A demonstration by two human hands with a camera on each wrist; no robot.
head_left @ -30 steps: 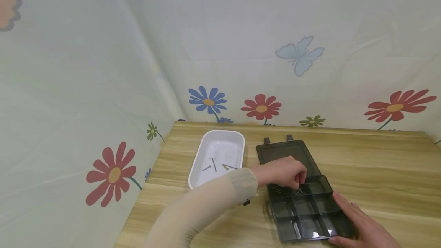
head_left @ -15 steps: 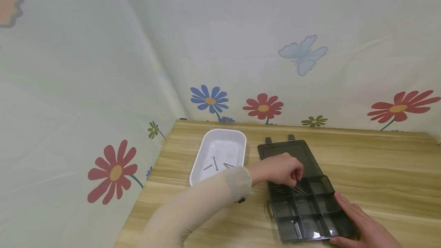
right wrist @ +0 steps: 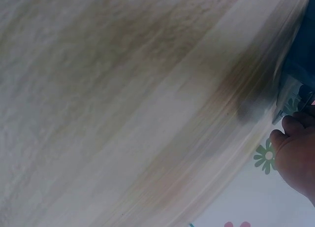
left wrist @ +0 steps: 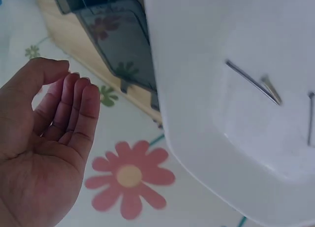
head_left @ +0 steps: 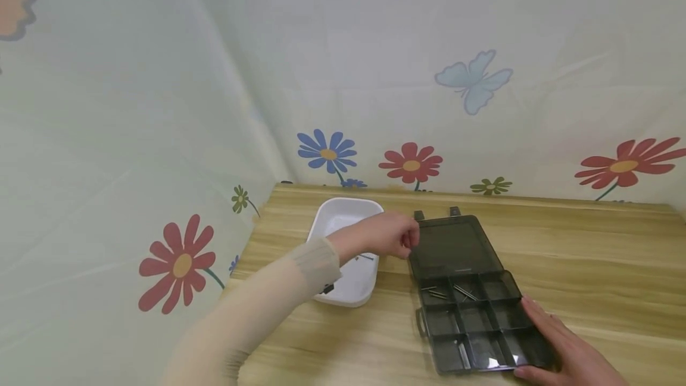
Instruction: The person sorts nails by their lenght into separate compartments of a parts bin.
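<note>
My left hand [head_left: 383, 234] hovers between the white tray [head_left: 354, 290] and the dark lidded organizer box [head_left: 447, 246]. In the left wrist view its fingers curve loosely, with nothing between thumb and fingertips. Thin metal fasteners, screws or nails [left wrist: 253, 82], lie in the tray. Within the box, several more fasteners [head_left: 465, 292] rest in the back-left and back-middle compartments. My right hand [head_left: 573, 344] holds the box's front-right corner, thumb at the front edge and fingers along the side; the right wrist view shows only part of this hand [right wrist: 300, 155].
The box lies with its lid folded back, two latches [head_left: 454, 211] at the far edge. Its other compartments show no fasteners. Under everything is a wooden table [head_left: 589, 249], bordered behind and on the left by a flower-printed sheet [head_left: 375, 76].
My left hand has let go of a fastener in the back-middle compartment, then moved left and away towards the tray. The right hand stays at the box corner.
</note>
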